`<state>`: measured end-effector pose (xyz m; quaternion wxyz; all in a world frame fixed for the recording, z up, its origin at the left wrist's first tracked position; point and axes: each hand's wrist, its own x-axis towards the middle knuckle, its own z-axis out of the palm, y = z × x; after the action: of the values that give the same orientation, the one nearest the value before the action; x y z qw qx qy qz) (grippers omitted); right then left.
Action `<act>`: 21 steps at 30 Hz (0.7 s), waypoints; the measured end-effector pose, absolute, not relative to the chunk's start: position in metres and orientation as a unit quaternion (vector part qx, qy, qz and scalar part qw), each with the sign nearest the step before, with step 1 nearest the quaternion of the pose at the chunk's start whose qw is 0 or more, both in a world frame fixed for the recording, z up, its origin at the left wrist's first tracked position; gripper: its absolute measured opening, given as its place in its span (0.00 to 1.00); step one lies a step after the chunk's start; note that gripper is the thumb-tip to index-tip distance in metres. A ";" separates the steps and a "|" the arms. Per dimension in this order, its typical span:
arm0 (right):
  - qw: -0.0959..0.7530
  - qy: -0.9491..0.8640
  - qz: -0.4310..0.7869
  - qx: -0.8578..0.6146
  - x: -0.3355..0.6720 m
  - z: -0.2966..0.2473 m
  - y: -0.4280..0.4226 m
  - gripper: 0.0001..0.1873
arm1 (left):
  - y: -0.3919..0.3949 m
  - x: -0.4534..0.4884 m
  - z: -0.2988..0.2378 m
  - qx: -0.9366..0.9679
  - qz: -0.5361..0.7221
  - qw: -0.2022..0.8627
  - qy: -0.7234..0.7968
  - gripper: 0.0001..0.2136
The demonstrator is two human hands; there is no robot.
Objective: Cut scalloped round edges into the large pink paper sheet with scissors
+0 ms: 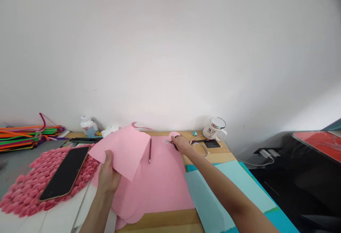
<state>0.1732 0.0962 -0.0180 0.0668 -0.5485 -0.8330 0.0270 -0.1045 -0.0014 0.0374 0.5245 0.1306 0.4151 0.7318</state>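
My left hand is closed on a pink sheet of paper, thumb on top, and holds it up at a tilt. The sheet's far edge is cut unevenly. My right hand reaches towards the wall, its fingers closed on scissors with a short bit of blade and a dark handle showing. Just beyond those fingers is a small rounded pink paper piece; whether they touch it I cannot tell. Under both hands lies a large pink sheet, with a pencil on it.
A phone rests on a pink textured mat at left. Behind stand a white bottle and bundled colourful pipe cleaners. A white mug, a coiled cable and light-blue sheets are at right.
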 end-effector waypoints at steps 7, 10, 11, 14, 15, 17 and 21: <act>-0.008 -0.844 -0.010 -0.536 0.172 -0.029 0.098 0.13 | 0.000 -0.120 0.055 0.105 0.754 0.508 0.404 0.13; -0.026 -0.848 -0.017 -0.528 0.176 -0.030 0.093 0.14 | 0.002 -0.122 0.053 0.119 0.760 0.515 0.378 0.13; -0.030 -0.850 -0.018 -0.525 0.178 -0.030 0.091 0.14 | 0.002 -0.122 0.051 0.124 0.765 0.514 0.368 0.14; -0.037 -0.855 -0.023 -0.517 0.179 -0.029 0.085 0.14 | -0.001 -0.121 0.045 0.135 0.765 0.528 0.344 0.15; -0.038 -0.855 -0.026 -0.516 0.179 -0.028 0.083 0.14 | -0.002 -0.121 0.043 0.138 0.764 0.531 0.340 0.15; -0.036 -0.854 -0.031 -0.518 0.178 -0.029 0.080 0.14 | -0.006 -0.120 0.040 0.147 0.760 0.537 0.335 0.14; -0.026 -0.848 -0.036 -0.528 0.175 -0.031 0.077 0.13 | -0.017 -0.122 0.036 0.147 0.754 0.539 0.344 0.14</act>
<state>0.1748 0.0765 -0.0311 -0.0257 -0.5280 -0.8481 -0.0364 -0.1217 -0.0166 0.0357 0.5392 0.1474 0.3445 0.7542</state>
